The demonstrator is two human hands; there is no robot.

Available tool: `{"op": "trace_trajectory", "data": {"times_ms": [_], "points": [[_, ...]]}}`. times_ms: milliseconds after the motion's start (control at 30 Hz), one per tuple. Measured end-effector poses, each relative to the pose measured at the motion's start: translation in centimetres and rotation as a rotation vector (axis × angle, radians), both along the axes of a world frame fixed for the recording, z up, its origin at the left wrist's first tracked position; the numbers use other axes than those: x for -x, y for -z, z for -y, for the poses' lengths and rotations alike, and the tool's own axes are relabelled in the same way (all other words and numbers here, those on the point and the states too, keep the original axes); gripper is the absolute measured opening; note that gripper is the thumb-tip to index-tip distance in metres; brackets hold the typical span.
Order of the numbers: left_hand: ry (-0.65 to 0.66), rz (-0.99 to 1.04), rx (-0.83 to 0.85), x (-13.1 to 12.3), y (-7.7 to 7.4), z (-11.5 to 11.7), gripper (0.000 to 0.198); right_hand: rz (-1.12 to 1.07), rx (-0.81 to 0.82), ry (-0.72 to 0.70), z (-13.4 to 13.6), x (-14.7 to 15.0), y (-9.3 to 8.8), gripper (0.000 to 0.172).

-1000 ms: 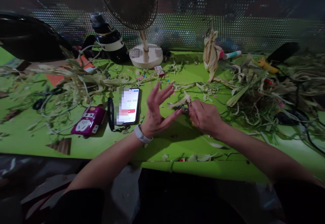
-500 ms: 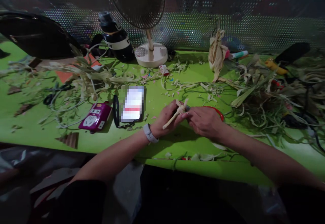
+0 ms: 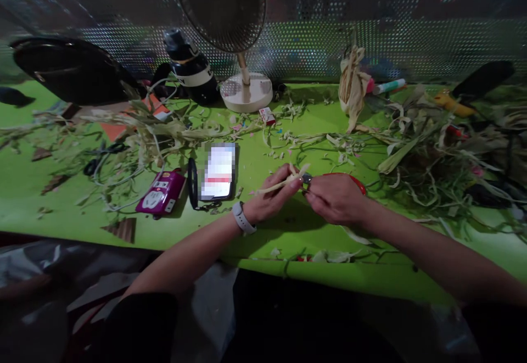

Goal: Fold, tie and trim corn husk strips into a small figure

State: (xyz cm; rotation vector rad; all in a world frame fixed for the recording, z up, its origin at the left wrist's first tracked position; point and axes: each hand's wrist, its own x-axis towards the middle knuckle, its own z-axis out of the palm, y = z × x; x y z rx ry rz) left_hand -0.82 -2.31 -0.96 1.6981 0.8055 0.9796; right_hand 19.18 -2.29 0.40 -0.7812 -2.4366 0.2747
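My left hand, with a pale watch band at its wrist, is closed on a small knotted piece of corn husk whose thin stem points left. Close against it on the right, my right hand is wrapped round a red-handled tool. The tool's metal head touches or nearly touches the husk piece by my left fingertips. Most of the handle is hidden under my right hand. Both hands are just above the green table, near its front edge.
A lit phone and a purple device lie left of my hands. Behind stand a fan, a dark bottle and a husk bundle. Husk scraps pile up at right.
The husk piece has turned in my left hand, its stem now lying flatter and pointing left. More of the tool's metal head shows between my hands. The whole view has shifted slightly.
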Motion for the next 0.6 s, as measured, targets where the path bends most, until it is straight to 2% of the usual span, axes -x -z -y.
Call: {"op": "trace_trajectory", "data": {"times_ms": [133,200,267,367,467,600], "points": [[0.199,0.152,0.314,-0.2,0.3,-0.2,0.038,-0.31,0.826,0.09,-0.4,-0.1,-0.1,0.053],[0.273,0.295,0.503,-0.5,0.8,-0.3,0.041,-0.42,1.1,0.087,-0.4,0.3,0.1,0.054],[0.287,0.406,0.667,-0.8,1.1,-0.3,0.042,-0.503,1.244,0.076,-0.3,0.7,0.5,0.048],[0.219,0.463,0.801,-1.0,1.0,-0.3,0.039,-0.575,1.302,0.11,0.0,1.2,0.8,0.042],[0.152,0.448,0.843,-1.1,0.5,-0.2,0.039,-0.538,1.179,0.083,0.2,1.4,0.4,0.039],[0.098,0.424,0.859,-1.2,0.0,0.0,0.043,-0.465,1.024,-0.037,0.1,1.4,-0.3,0.036]]}}
